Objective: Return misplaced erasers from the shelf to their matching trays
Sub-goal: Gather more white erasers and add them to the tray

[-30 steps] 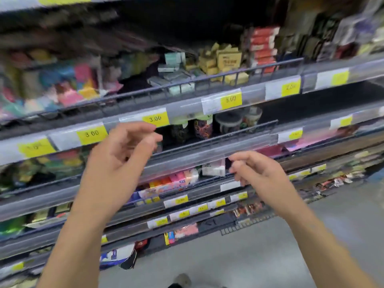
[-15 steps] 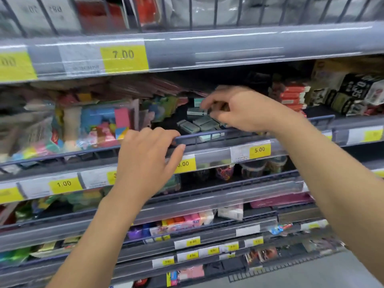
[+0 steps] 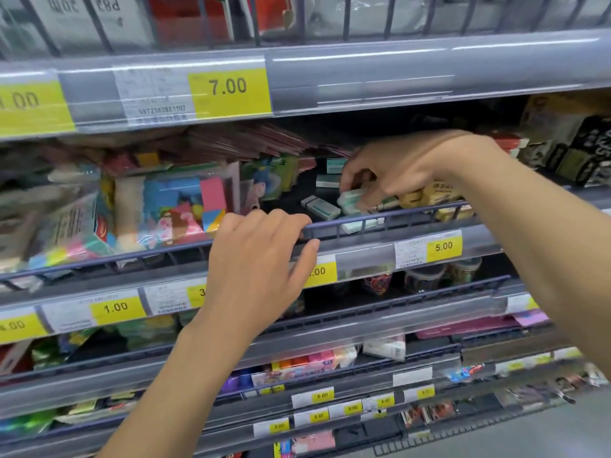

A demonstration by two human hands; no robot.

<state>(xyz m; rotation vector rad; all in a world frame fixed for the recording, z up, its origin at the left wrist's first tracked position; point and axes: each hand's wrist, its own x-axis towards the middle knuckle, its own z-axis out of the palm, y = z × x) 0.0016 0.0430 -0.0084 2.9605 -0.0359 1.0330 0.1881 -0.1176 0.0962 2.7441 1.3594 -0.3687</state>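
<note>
Several pale green and white erasers lie loose on the dark shelf behind a wire rail (image 3: 413, 215); one loose eraser (image 3: 320, 207) lies flat near the front. My right hand (image 3: 393, 170) reaches over the rail and pinches a green and white eraser (image 3: 350, 199) between thumb and fingers, just above the shelf floor. My left hand (image 3: 261, 262) rests on the wire rail, fingers curled over the top wire and thumb against the price strip below. Yellow boxed erasers (image 3: 433, 195) sit right of the green ones, partly hidden by my right wrist.
Bags of colourful erasers (image 3: 172, 209) fill the left of this shelf. A grey price strip with a yellow 7.00 tag (image 3: 228, 90) overhangs closely above. Jars (image 3: 426, 276) and more packets fill the lower shelves. Dark boxes (image 3: 582, 150) stand at the far right.
The view rose from the lower shelves to the eraser shelf. My right hand moved up over the rail, then lowered onto a green eraser and took hold of it. My left hand settled on the rail.
</note>
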